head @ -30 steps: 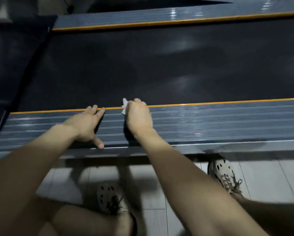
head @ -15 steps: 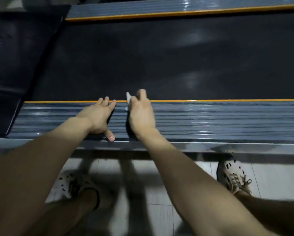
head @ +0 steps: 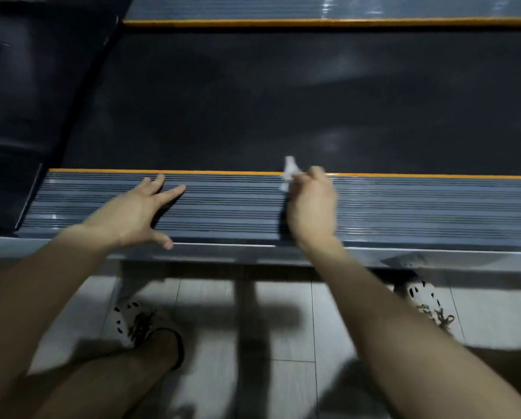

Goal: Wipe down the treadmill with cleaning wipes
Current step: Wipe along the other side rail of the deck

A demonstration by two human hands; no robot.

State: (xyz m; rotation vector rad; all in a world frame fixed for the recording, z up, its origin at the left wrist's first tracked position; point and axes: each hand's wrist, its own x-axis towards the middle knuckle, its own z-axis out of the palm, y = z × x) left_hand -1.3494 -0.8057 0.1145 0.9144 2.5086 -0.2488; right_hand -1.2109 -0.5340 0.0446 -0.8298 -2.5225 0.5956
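At the left, the left hand [head: 135,213] lay flat on the treadmill's ribbed grey side rail [head: 419,207], fingers [head: 174,191] spread and thumb at the near edge. To its right, well apart, the right hand [head: 312,207] rested on the same rail, its fingers curled and pinching a white wipe [head: 289,170] at the orange strip [head: 223,172] beside the dark belt [head: 283,101]. Blur hid the finer grip.

The flat black rubber treadmill belt [head: 283,101] runs between grey ribbed side rails [head: 404,210] edged with orange stripes [head: 132,171]. A crumpled white wipe [head: 289,170] shows. Pale grey floor tiles [head: 283,300] carry white shoes with black spots [head: 126,322].
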